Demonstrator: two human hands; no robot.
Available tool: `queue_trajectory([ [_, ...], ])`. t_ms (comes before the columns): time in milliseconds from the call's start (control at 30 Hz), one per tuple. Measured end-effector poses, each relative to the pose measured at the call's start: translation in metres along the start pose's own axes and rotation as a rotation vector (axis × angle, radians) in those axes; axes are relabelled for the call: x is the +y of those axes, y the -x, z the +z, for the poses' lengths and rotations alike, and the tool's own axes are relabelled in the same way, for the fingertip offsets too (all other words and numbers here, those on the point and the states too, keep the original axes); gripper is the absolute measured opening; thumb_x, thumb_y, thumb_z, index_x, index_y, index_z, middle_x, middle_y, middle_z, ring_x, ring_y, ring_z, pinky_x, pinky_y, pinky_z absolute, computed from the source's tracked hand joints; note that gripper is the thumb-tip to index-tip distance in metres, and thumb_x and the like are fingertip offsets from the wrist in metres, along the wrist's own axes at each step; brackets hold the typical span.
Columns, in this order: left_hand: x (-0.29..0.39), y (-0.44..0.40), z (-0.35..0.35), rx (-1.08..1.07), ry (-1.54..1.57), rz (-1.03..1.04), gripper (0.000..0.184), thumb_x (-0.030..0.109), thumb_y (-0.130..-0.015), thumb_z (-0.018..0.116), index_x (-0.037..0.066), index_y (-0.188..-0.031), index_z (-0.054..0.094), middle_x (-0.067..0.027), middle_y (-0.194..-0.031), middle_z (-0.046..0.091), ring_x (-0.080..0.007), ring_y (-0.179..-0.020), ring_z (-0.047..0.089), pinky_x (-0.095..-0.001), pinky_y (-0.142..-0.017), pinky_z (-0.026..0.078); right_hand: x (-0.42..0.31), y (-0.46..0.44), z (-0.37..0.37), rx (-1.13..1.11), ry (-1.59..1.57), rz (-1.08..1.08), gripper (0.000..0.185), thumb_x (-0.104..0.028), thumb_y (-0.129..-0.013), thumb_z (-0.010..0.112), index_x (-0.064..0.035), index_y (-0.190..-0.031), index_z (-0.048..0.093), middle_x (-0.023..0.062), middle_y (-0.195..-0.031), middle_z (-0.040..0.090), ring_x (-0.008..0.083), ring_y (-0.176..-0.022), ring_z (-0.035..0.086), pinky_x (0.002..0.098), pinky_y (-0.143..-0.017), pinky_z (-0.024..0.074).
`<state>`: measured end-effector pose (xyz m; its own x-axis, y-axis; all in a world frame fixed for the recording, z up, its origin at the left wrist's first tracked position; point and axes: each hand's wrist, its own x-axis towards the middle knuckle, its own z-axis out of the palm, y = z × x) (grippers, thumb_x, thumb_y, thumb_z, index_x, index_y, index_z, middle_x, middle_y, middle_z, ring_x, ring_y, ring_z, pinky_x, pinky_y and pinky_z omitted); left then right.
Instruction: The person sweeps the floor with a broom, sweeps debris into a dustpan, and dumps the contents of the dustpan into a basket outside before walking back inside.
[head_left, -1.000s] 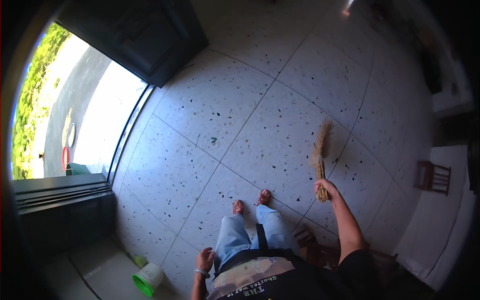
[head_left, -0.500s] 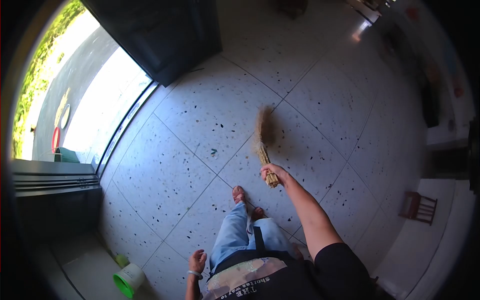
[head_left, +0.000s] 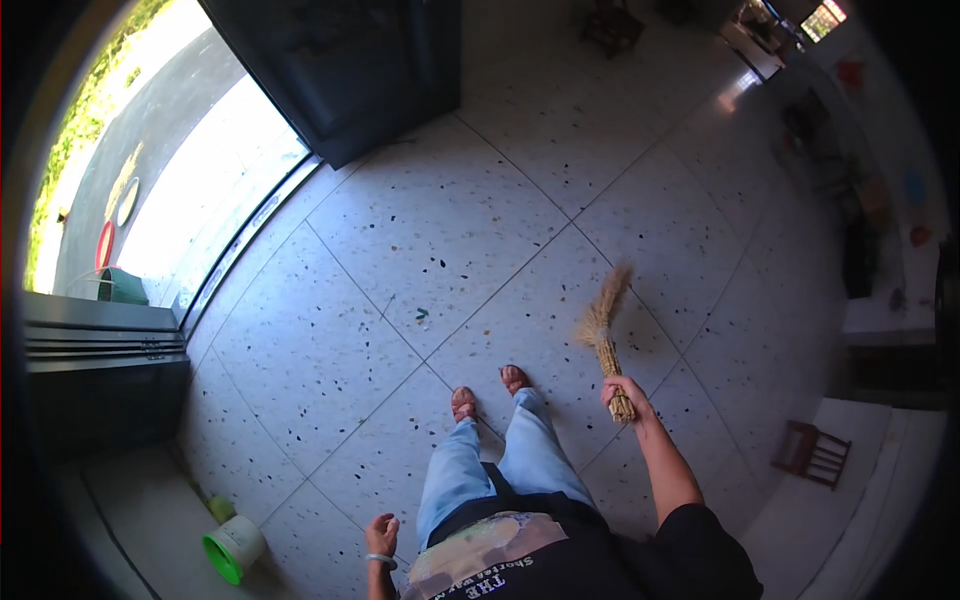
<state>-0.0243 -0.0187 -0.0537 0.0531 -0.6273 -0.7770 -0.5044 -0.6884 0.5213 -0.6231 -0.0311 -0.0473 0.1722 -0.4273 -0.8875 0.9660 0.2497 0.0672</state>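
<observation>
A short straw broom (head_left: 607, 345) is in my right hand (head_left: 624, 397), which wraps round the lower part of its bound handle. The bristles point away from me over the speckled tile floor (head_left: 480, 220); whether they touch it I cannot tell. My left hand (head_left: 381, 534), with a band at the wrist, hangs beside my left hip with its fingers loosely bent and apart, and nothing is in it. A small green scrap (head_left: 422, 314) lies on the floor ahead of my feet.
A white bucket with a green rim (head_left: 236, 549) lies at the lower left. An open dark door (head_left: 335, 80) and a sunlit doorway are at the upper left. A small wooden chair (head_left: 812, 454) stands at the right, and a dark stool (head_left: 612, 27) is far ahead.
The broom swung left across the floor, then back to the right in my right hand. My feet have stepped, and the view has shifted. My left hand still hangs at my side.
</observation>
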Motion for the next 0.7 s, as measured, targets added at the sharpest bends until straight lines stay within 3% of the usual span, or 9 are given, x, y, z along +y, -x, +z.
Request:
queue_trajectory([
  [167,0.006,0.017,0.052,-0.014,0.062,-0.077,0.026,0.014,-0.075,0.055,-0.005,-0.093,0.055,-0.01,-0.076,0.06,-0.0147,-0.069,0.056,-0.0251,-0.062,0.045,-0.095,-0.055,-0.038,0.048,0.044,-0.051,0.023,-0.006,-0.073,0.049,-0.0085,-0.054,0.036,0.0009,-0.052,0.043,0.0072,-0.043,0.044,0.0171,-0.039,0.0395],
  [233,0.019,0.031,0.073,-0.009,0.11,-0.135,0.026,0.014,-0.075,0.055,-0.004,-0.093,0.055,-0.0097,-0.076,0.06,-0.0146,-0.069,0.056,-0.025,-0.061,0.045,-0.11,-0.069,-0.011,-0.162,0.396,-0.056,0.025,-0.011,-0.075,0.046,-0.0091,-0.052,0.037,0.0025,-0.05,0.044,0.0085,-0.042,0.044,0.0174,-0.037,0.0376],
  [267,0.027,0.037,0.085,-0.014,0.135,-0.162,0.026,0.014,-0.075,0.055,-0.004,-0.093,0.055,-0.0096,-0.076,0.06,-0.0146,-0.069,0.057,-0.0249,-0.061,0.046,-0.123,-0.089,-0.01,-0.249,0.605,-0.022,0.019,-0.007,-0.073,0.047,-0.0078,-0.054,0.043,0.0064,-0.052,0.047,0.0139,-0.048,0.048,0.0244,-0.045,0.0425],
  [300,0.034,0.042,0.096,-0.017,0.163,-0.19,0.026,0.015,-0.075,0.054,-0.004,-0.093,0.055,-0.0095,-0.076,0.06,-0.0146,-0.069,0.057,-0.0249,-0.061,0.046,-0.117,-0.126,-0.012,-0.191,0.229,0.004,0.019,-0.011,-0.073,0.048,-0.0065,-0.055,0.045,0.0067,-0.052,0.049,0.0144,-0.048,0.049,0.0253,-0.046,0.0426],
  [333,0.04,0.046,0.106,-0.012,0.185,-0.201,0.026,0.015,-0.075,0.054,-0.003,-0.093,0.055,-0.0096,-0.077,0.06,-0.0148,-0.069,0.057,-0.025,-0.061,0.046,-0.107,-0.134,0.008,-0.143,0.392,-0.137,0.021,-0.016,-0.073,0.048,-0.0072,-0.054,0.045,0.0055,-0.051,0.049,0.0141,-0.046,0.048,0.0247,-0.045,0.0424],
  [400,0.047,0.053,0.123,0.004,0.235,-0.221,0.026,0.016,-0.076,0.055,-0.003,-0.094,0.055,-0.0097,-0.077,0.06,-0.0153,-0.07,0.057,-0.0252,-0.061,0.046,-0.093,-0.131,0.048,-0.107,0.621,-0.068,0.021,-0.019,-0.072,0.049,-0.0086,-0.054,0.046,0.0043,-0.05,0.049,0.0144,-0.044,0.048,0.0256,-0.045,0.0418],
  [567,0.049,0.07,0.157,0.062,0.387,-0.253,0.027,0.016,-0.076,0.054,-0.003,-0.096,0.054,-0.01,-0.08,0.06,-0.0159,-0.072,0.058,-0.0252,-0.061,0.046,-0.079,-0.121,0.073,-0.2,0.589,0.144,0.018,-0.009,-0.073,0.049,-0.0077,-0.058,0.04,0.0008,-0.052,0.043,0.0092,-0.045,0.044,0.0206,-0.046,0.0409],
  [633,0.05,0.084,0.167,0.117,0.457,-0.294,0.027,0.016,-0.077,0.053,-0.003,-0.096,0.053,-0.0102,-0.081,0.06,-0.0163,-0.072,0.058,-0.0253,-0.061,0.046,-0.061,-0.093,0.081,-0.084,0.607,0.295,0.014,-0.005,-0.073,0.051,-0.0054,-0.063,0.04,0.0027,-0.053,0.044,0.0105,-0.045,0.044,0.0237,-0.049,0.0433],
  [700,0.048,0.103,0.18,0.175,0.542,-0.354,0.027,0.016,-0.077,0.053,-0.002,-0.097,0.053,-0.0104,-0.082,0.059,-0.0167,-0.073,0.058,-0.0254,-0.062,0.046,-0.041,-0.051,0.091,-0.002,0.791,0.481,0.01,-0.008,-0.072,0.051,-0.0008,-0.066,0.047,0.01,-0.056,0.052,0.0189,-0.046,0.051,0.0314,-0.051,0.0472],
])
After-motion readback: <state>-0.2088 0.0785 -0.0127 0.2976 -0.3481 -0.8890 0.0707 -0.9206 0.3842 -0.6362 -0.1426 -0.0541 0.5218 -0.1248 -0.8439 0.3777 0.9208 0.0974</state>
